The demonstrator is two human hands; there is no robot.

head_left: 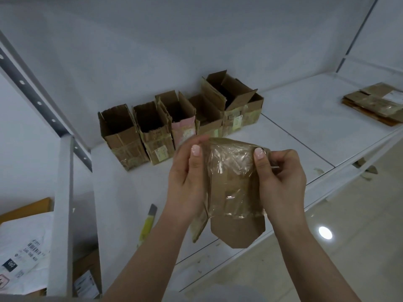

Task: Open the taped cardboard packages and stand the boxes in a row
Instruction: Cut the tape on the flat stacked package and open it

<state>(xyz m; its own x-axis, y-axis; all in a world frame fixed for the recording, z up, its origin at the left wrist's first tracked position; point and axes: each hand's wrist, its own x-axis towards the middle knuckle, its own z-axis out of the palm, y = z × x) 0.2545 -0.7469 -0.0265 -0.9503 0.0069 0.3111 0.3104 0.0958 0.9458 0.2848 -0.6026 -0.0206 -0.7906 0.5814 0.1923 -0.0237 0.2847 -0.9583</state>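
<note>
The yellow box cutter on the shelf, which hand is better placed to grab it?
Probably the left hand: the yellow box cutter lies just left of that forearm, while the right hand would have to cross the taped package.

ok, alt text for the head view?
Both hands, left hand and right hand, grip a taped cardboard package above a white shelf. Behind it stands a row of opened boxes; a yellow utility knife lies left.
</note>
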